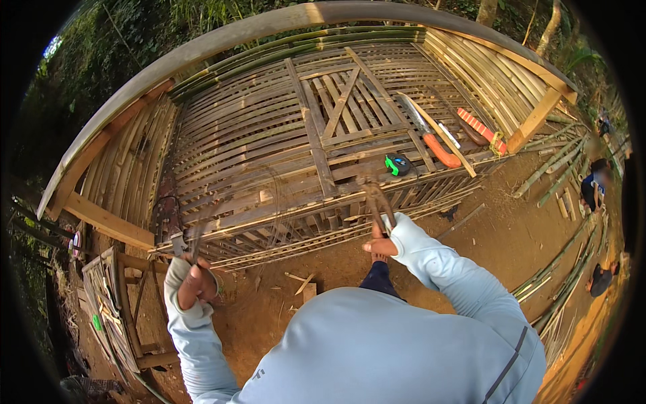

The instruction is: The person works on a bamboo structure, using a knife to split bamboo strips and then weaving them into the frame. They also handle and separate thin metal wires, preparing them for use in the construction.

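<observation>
My right hand [382,246] is closed around the handles of rusty pliers [374,200], whose jaws point away over the front edge of a bamboo-slat frame [229,151]. At the front left corner of that frame my left hand [194,286] is closed, fingers curled, on what looks like thin wire [196,232]. Faint, blurred loops of it spread over the slats between my hands. Beside the left fingers shows a small grey metal piece [178,244]; whether I touch it I cannot tell. Both hands wear pale sleeve cuffs with bare fingers.
On the slats lie a green-and-black tape measure [400,165], a saw with an orange handle [441,149] and a red-orange striped piece [480,129]. Bamboo poles [568,269] lie on the ground at right, near people [595,185]. A wooden frame [128,310] stands at left.
</observation>
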A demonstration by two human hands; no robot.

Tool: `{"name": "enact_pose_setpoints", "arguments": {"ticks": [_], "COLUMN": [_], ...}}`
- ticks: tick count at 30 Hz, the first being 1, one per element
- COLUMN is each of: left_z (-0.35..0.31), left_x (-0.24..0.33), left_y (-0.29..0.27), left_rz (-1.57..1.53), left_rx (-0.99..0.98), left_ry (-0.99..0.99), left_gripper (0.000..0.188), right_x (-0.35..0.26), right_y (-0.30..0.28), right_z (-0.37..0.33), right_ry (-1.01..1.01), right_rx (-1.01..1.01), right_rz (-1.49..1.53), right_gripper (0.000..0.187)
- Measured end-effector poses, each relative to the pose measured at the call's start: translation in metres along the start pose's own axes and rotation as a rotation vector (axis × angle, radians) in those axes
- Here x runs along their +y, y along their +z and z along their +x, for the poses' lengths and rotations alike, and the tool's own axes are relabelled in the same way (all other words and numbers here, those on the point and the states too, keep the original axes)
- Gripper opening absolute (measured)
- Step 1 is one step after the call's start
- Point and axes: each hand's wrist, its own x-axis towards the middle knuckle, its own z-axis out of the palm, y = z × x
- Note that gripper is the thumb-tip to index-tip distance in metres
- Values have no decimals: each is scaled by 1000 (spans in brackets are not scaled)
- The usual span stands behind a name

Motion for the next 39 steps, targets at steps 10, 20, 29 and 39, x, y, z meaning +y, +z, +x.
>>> {"name": "enact_pose_setpoints", "arguments": {"ticks": [10,20,29,39], "left_z": [144,109,48,-1], "left_x": [-53,-116,-99,-59], "left_y": [-22,112,188,106], "left_rz": [-598,447,107,261], "left_rx": [46,-36,-518,-280], "left_ry": [216,291,-336,-500], "left_gripper": [25,30,39,22], "right_x": [10,10,11,28], "right_y": [2,-6,3,-10], "right_z": [-20,-25,-10,-12], "right_ry": [49,169,320,244], "right_rx": [80,217,235,-308], "right_rz": [98,-6,-346,-200], "right_gripper": [33,30,32,32]}}
